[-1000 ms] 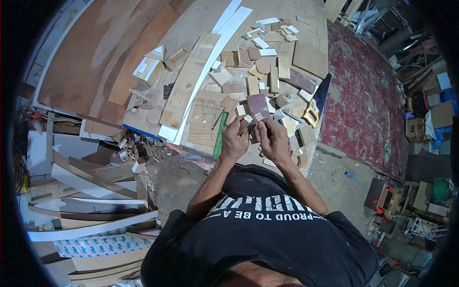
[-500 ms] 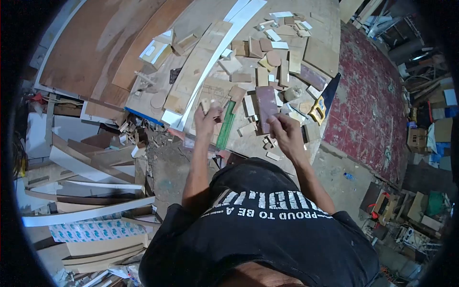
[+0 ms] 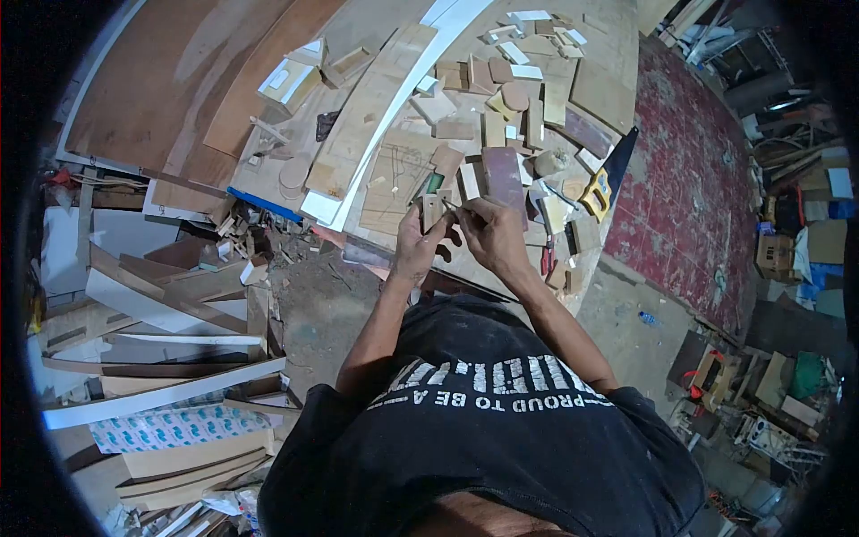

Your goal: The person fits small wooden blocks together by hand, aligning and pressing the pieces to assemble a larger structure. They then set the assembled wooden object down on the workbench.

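Observation:
My left hand (image 3: 419, 243) is closed around a small wooden block (image 3: 431, 211), held up over the front of the workbench. My right hand (image 3: 490, 234) is beside it, fingertips pinched together at the block's right side. Something thin and small seems to be in that pinch, too small to name. Just beyond the hands lies a reddish-brown flat board (image 3: 506, 183). A green ruler (image 3: 434, 184) shows only in part behind the left hand and the block. A pencil-drawn sheet of wood (image 3: 394, 174) lies left of it.
Loose wood offcuts (image 3: 455, 131) cover the bench's middle. A yellow-handled handsaw (image 3: 598, 195) lies at the right edge, with red-handled pliers (image 3: 548, 258) nearer me. A long white strip (image 3: 385, 134) runs along the left. Curved boards (image 3: 170, 407) are stacked at lower left.
My right hand has left the reddish-brown board and moved left to meet my left hand. The left hand has shifted right with the small block, now covering most of the green ruler.

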A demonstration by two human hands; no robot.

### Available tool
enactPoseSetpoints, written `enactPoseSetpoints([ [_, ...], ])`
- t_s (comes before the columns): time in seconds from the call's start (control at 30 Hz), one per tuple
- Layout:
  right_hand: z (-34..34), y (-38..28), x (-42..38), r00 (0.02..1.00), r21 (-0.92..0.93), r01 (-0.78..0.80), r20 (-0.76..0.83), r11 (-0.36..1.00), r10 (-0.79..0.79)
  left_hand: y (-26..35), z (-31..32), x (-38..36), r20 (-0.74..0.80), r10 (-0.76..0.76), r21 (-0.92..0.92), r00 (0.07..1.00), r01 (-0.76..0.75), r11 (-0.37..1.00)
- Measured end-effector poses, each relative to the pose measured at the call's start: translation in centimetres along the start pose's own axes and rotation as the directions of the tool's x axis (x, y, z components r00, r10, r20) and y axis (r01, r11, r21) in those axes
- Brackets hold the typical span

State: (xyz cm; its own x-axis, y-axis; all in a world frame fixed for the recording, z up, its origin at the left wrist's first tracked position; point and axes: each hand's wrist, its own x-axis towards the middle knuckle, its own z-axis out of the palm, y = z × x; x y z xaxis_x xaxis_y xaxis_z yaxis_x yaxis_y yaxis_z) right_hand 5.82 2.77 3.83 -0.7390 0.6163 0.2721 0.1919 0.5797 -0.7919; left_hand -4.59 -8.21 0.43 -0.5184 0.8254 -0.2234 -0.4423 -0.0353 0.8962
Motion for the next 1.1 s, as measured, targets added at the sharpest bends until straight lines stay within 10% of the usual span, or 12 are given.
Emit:
enactPoseSetpoints([
  [0.23,2.4,-1.4,-1.8,0.995,-0.091,-0.098,-0.03,0.991,0.096,-1.0,-2.5,-0.5,0.036,0.099,0.205,0.994,-0.104,0.973],
  [0.3,3.1,-1.7,-2.0,0.997,-0.21,-0.082,-0.018,0.974,0.08,-0.6,-2.6,-1.1,0.169,0.268,0.592,0.949,-0.315,0.742],
  [0.63,6.0,-0.8,-5.6,0.939,-0.404,-0.336,-0.07,0.851,0.337,-3.8,-4.5,-2.1,0.108,0.204,0.841,0.973,-0.199,0.502],
  [0.7,4.0,0.7,-7.4,0.859,-0.189,-0.511,-0.149,0.838,0.49,-10.4,-12.4,1.9,-0.139,0.549,0.876,0.824,-0.156,0.456],
  [0.77,0.5,3.5,-9.3,0.746,0.001,-0.65,-0.191,0.76,0.638,-7.7,-20.0,3.1,-0.615,0.145,0.532,0.775,0.272,0.802],
  [0.83,-1.4,3.8,-9.8,0.754,-0.166,-0.657,-0.121,0.736,0.646,-4.6,-23.0,3.0,-0.605,-0.107,0.1,0.789,0.209,0.973],
  [0.97,4.3,14.8,-12.5,0.828,-0.424,-0.48,0.072,0.768,0.557,-0.7,-16.3,1.8,-0.492,0.045,0.16,0.869,0.04,0.986],
  [1.1,8.1,19.9,-11.8,0.874,-0.43,-0.301,0.233,0.851,0.426,-2.8,-9.7,0.2,-0.336,-0.212,-0.02,0.918,0.218,0.976],
])
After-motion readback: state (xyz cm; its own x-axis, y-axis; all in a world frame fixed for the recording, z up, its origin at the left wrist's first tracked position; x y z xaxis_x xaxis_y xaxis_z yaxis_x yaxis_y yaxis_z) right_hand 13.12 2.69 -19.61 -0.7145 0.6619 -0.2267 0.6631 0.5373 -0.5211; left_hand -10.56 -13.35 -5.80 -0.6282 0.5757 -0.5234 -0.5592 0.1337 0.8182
